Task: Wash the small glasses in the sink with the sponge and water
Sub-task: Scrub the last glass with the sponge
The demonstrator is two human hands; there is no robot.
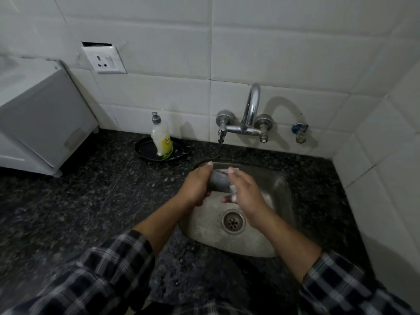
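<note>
The fingers [208,165] of the left hand [195,185] are curled round the small grey-looking glass [218,181], which is held on its side above the dull steel sink [227,244]. Foamy fingers [229,197] of the right hand [245,192] are wrapped over its right end; whether a sponge is tucked beneath cannot be told. For a good scrub, the glass should be turned by the left hand while rim and inside are rubbed. A firm grip is needed, since soap likely makes it slippery.

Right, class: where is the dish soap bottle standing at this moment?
In the head view, the soap bottle stands on a black dish, left of the tap.
</note>
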